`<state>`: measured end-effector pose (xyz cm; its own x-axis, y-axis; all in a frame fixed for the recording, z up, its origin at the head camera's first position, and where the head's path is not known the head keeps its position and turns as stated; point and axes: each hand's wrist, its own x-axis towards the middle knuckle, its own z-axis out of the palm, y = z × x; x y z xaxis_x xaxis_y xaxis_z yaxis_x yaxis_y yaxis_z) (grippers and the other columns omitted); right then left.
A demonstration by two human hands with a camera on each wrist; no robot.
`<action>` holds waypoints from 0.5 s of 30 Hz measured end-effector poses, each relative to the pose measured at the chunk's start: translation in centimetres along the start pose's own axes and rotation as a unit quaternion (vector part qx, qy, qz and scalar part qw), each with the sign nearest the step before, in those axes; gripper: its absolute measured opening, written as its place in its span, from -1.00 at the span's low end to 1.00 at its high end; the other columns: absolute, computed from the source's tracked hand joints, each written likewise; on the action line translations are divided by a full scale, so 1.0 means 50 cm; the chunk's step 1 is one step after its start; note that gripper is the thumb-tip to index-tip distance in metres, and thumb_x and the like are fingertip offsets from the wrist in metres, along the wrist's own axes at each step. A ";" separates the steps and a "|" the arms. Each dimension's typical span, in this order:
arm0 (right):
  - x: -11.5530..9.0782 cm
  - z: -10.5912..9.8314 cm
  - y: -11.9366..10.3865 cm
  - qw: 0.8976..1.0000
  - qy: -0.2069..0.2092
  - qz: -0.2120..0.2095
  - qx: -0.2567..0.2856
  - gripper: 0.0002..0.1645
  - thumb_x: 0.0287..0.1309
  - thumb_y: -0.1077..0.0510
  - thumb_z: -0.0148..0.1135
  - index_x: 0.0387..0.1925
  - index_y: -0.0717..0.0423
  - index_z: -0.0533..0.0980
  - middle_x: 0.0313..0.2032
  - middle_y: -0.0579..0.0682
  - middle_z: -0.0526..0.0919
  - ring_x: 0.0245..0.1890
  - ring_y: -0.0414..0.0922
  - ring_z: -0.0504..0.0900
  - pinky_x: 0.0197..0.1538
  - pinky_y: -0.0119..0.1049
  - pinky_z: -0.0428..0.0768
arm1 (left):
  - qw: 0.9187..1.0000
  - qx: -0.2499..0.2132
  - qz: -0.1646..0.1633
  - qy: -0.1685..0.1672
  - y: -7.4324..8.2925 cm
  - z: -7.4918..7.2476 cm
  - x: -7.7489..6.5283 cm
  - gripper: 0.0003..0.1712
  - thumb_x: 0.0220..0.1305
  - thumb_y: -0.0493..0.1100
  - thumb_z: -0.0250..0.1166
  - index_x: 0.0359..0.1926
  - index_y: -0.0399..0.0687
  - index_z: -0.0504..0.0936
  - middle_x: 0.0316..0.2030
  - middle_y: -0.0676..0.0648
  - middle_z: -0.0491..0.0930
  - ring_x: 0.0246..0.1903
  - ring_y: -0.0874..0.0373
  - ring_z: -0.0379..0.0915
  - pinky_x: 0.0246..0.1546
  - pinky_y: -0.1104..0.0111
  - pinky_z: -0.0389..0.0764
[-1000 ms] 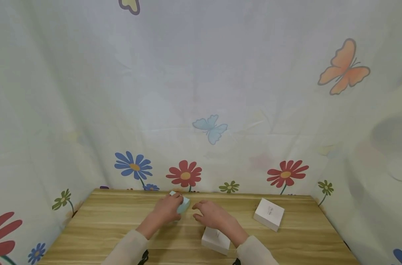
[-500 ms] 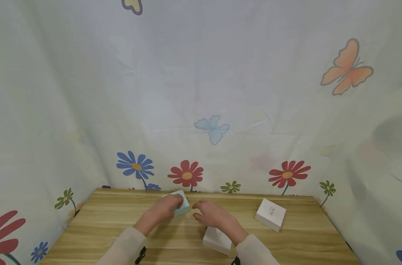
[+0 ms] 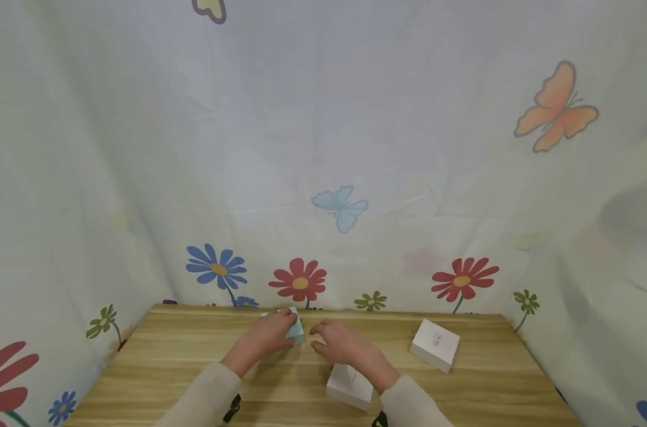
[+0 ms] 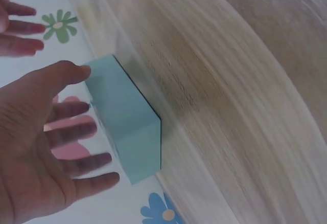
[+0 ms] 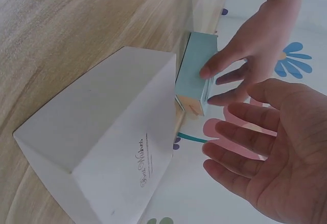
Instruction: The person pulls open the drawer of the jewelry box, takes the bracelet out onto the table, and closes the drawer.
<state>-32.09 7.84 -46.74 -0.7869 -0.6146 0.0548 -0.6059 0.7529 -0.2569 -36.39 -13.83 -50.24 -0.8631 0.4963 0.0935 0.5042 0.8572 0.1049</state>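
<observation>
A light blue box point(image 3: 299, 333) stands near the table's back edge, partly hidden by my left hand point(image 3: 265, 335). That hand reaches over it, and in the left wrist view the thumb lies at the edge of the box point(image 4: 125, 114) while the other fingers are spread and fairly straight. Seen from the right wrist, the box point(image 5: 196, 58) also has an orange end face. My right hand point(image 3: 347, 345), fingers loosely bent and holding nothing, hovers above a white box point(image 3: 349, 388) that bears small printed lettering. The forearm covers part of this white box.
Another white box point(image 3: 435, 346) with a small print on its lid rests on the right side of the wooden table point(image 3: 195, 356). Directly behind the table hangs a pale curtain point(image 3: 248, 148) patterned with flowers and butterflies.
The light blue box has turned a little under my left hand. That hand drew back slightly, then moved forward over the box again. My right hand and the white boxes have stayed put.
</observation>
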 end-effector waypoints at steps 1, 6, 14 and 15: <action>0.000 -0.001 -0.001 1.000 0.000 -0.001 -0.001 -0.62 0.44 0.02 0.20 0.14 0.12 0.61 0.10 0.01 0.66 0.13 -0.07 0.62 0.16 -0.19 0.58 | 1.000 0.006 -0.009 0.001 0.002 0.001 0.002 -0.44 0.17 0.01 0.52 0.13 -0.09 0.60 0.05 -0.14 0.56 -0.06 -0.16 0.55 -0.12 -0.05 0.63; -0.001 -0.004 -0.003 1.000 0.001 -0.002 -0.004 -0.62 0.44 -0.01 0.19 0.13 0.08 0.61 0.10 -0.01 0.66 0.12 -0.10 0.62 0.16 -0.21 0.58 | 0.999 0.026 -0.036 0.002 0.005 0.011 0.011 -0.45 0.16 0.01 0.52 0.15 -0.01 0.62 0.04 -0.13 0.57 -0.07 -0.20 0.55 -0.16 -0.09 0.64; -0.001 -0.004 0.000 1.000 -0.008 0.008 0.004 -0.61 0.44 -0.01 0.19 0.14 0.10 0.61 0.09 0.00 0.66 0.11 -0.10 0.62 0.16 -0.20 0.58 | 1.000 0.009 0.011 -0.024 -0.014 0.004 0.014 -0.42 0.08 -0.20 0.59 0.15 0.01 0.63 0.13 -0.13 0.55 0.00 -0.11 0.53 0.03 0.00 0.62; 0.000 -0.006 0.000 1.000 -0.007 0.007 0.005 -0.62 0.44 0.01 0.20 0.13 0.12 0.61 0.09 0.01 0.67 0.10 -0.09 0.63 0.15 -0.20 0.59 | 0.999 0.007 0.020 -0.027 -0.018 0.003 0.014 -0.40 0.08 -0.22 0.59 0.16 0.01 0.62 0.15 -0.13 0.55 0.03 -0.10 0.52 0.08 0.01 0.60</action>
<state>-32.11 7.94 -46.43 -0.7932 -0.6078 0.0372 -0.5941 0.7590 -0.2664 -37.44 -14.26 -50.44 -0.8431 0.5360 0.0432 0.5376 0.8386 0.0881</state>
